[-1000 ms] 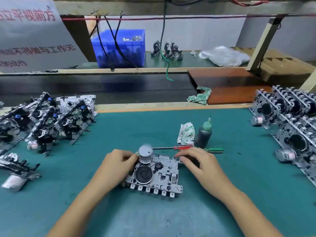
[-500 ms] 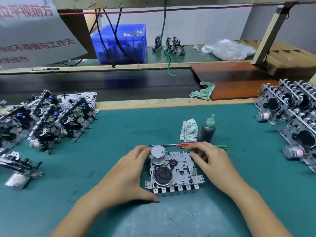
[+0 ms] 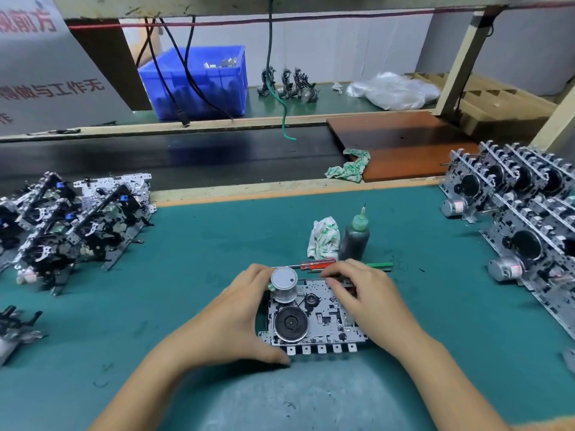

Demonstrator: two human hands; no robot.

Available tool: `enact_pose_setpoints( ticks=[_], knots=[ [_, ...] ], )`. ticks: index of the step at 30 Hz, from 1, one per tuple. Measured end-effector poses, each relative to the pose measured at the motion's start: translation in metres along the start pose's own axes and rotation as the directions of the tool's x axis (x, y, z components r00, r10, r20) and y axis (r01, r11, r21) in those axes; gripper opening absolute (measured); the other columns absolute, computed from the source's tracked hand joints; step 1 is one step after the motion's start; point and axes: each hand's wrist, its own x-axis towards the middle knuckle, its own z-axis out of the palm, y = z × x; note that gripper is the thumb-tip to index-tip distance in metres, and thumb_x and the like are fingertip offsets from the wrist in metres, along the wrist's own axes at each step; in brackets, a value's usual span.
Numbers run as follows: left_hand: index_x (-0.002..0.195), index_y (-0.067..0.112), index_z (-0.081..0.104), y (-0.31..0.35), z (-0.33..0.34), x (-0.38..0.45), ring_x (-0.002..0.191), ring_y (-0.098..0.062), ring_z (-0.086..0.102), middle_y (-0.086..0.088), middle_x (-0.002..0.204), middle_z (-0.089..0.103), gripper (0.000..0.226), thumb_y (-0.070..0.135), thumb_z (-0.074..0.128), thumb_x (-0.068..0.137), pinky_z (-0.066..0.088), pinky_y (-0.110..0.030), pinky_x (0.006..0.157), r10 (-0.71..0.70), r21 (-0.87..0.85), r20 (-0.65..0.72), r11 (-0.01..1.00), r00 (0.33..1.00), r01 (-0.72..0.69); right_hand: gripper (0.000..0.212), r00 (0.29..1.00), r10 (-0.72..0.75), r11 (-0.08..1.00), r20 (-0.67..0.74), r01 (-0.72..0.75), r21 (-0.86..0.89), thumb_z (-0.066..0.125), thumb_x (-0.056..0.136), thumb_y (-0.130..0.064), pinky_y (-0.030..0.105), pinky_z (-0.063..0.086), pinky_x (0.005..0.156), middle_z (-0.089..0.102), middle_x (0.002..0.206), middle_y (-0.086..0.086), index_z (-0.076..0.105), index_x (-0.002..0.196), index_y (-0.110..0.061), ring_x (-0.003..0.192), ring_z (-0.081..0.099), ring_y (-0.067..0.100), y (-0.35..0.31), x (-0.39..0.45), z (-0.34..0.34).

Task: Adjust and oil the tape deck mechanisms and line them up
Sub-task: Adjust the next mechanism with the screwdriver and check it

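One tape deck mechanism [image 3: 323, 321] lies flat on the green mat [image 3: 193, 275] in front of me, its silver motor and black flywheel facing up. My left hand [image 3: 236, 315] grips its left side, thumb along the near edge and fingers behind the motor. Over the mechanism's far right corner my right hand [image 3: 370, 300] curls its fingers on the top edge. Just behind stand a dark oil bottle [image 3: 355, 236] with a green nozzle and a crumpled rag [image 3: 323, 237]. A red-handled screwdriver [image 3: 315, 264] and a green-handled one [image 3: 381, 266] lie behind my hands.
Several mechanisms [image 3: 74, 222] are piled on the left, and several more [image 3: 522, 219] stand in rows on the right. A dark conveyor belt [image 3: 174, 160] runs behind the mat. A blue bin [image 3: 199, 82], cables and a plastic bag [image 3: 395, 91] sit on the far shelf.
The mechanism has been turned square to me and shifted right. My left hand moved from its far left corner to wrap its left side. My right hand stayed on its far right corner.
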Motion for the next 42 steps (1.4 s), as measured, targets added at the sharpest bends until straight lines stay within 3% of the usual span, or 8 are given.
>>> enact_pose_setpoints(
  ticks=[6, 14, 21, 24, 30, 34, 39, 42],
  knots=[
    [0.136, 0.045, 0.026, -0.004, 0.008, -0.002, 0.131, 0.005, 0.028, 0.033, 0.131, 0.027, 0.106, 0.058, 0.086, 0.05, 0.025, -0.011, 0.106, 0.064, -0.158, -0.032, 0.985, 0.997, -0.068, 0.013, 1.0, 0.004, 1.0, -0.028, -0.003, 0.012, 0.054, 0.093, -0.027, 0.018, 0.038, 0.076, 0.056, 0.091, -0.019, 0.066, 0.099, -0.027, 0.088, 0.051, 0.0, 0.003, 0.0, 0.0],
    [0.127, 0.049, 0.03, 0.004, 0.014, 0.002, 0.121, 0.005, 0.039, 0.032, 0.128, 0.033, 0.09, 0.054, 0.081, 0.053, 0.034, -0.018, 0.101, 0.119, 0.011, -0.213, 0.993, 0.97, -0.119, 0.013, 0.998, -0.009, 1.0, -0.063, 0.009, 0.011, 0.055, 0.093, -0.024, 0.019, 0.038, 0.075, 0.059, 0.091, -0.018, 0.067, 0.098, -0.024, 0.087, 0.052, 0.001, 0.004, 0.001, 0.002],
    [0.132, 0.045, 0.029, -0.004, 0.013, 0.002, 0.128, 0.004, 0.035, 0.027, 0.132, 0.033, 0.101, 0.058, 0.086, 0.05, 0.03, -0.017, 0.106, 0.086, -0.088, -0.138, 0.991, 0.987, -0.098, 0.002, 0.879, 0.12, 0.977, -0.461, -0.021, 0.213, 0.058, 0.088, -0.028, 0.029, 0.048, 0.07, 0.062, 0.085, -0.013, 0.06, 0.089, -0.027, 0.081, 0.058, 0.009, 0.003, 0.003, -0.006],
    [0.133, 0.044, 0.027, -0.005, 0.015, 0.003, 0.131, 0.002, 0.031, 0.029, 0.134, 0.029, 0.101, 0.056, 0.086, 0.053, 0.025, -0.011, 0.106, 0.104, -0.116, -0.128, 0.986, 0.986, -0.119, 0.03, 0.818, 0.216, 0.948, -0.533, -0.045, 0.314, 0.066, 0.084, -0.024, 0.033, 0.048, 0.078, 0.051, 0.096, -0.01, 0.047, 0.106, -0.027, 0.095, 0.052, 0.013, 0.007, 0.006, -0.005],
    [0.141, 0.05, 0.016, -0.008, 0.013, 0.004, 0.135, 0.008, 0.016, 0.036, 0.138, 0.019, 0.11, 0.055, 0.084, 0.054, 0.015, -0.003, 0.105, 0.115, -0.196, -0.01, 0.974, 0.993, -0.115, 0.048, 0.906, 0.337, 0.914, -0.255, -0.25, 0.32, 0.073, 0.08, -0.028, 0.027, 0.037, 0.09, 0.055, 0.11, -0.009, 0.05, 0.121, -0.018, 0.114, 0.051, 0.015, 0.021, 0.027, -0.004],
    [0.127, 0.042, 0.043, -0.001, 0.02, 0.007, 0.129, -0.004, 0.038, 0.03, 0.128, 0.042, 0.064, 0.057, 0.068, 0.07, 0.029, -0.014, 0.105, 0.05, -0.285, -0.192, 0.953, 0.98, -0.104, 0.035, 0.944, 0.258, 0.92, -0.206, -0.175, 0.35, 0.058, 0.092, -0.028, 0.032, 0.042, 0.092, 0.061, 0.118, -0.003, 0.052, 0.124, -0.014, 0.112, 0.055, 0.018, 0.019, 0.026, -0.001],
    [0.117, 0.035, 0.054, 0.005, 0.027, 0.011, 0.115, -0.007, 0.052, 0.02, 0.117, 0.056, 0.038, 0.049, 0.056, 0.082, 0.037, -0.014, 0.095, 0.005, -0.358, -0.342, 0.924, 0.94, -0.135, 0.02, 0.897, 0.242, 0.747, -0.37, 0.071, 0.661, 0.053, 0.094, -0.019, 0.024, 0.052, 0.073, 0.067, 0.09, -0.02, 0.055, 0.111, -0.029, 0.075, 0.06, 0.002, 0.009, 0.022, -0.014],
    [0.11, 0.036, 0.057, 0.01, 0.025, 0.018, 0.104, -0.003, 0.056, 0.021, 0.11, 0.059, 0.034, 0.053, 0.054, 0.081, 0.039, -0.013, 0.086, -0.03, -0.341, -0.342, 0.935, 0.939, -0.095, 0.028, 0.889, 0.411, 0.277, -0.205, 0.092, 0.957, 0.066, 0.079, -0.018, 0.019, 0.05, 0.061, 0.065, 0.074, -0.011, 0.058, 0.106, -0.015, 0.058, 0.052, 0.004, 0.006, 0.022, -0.024]
  ],
)
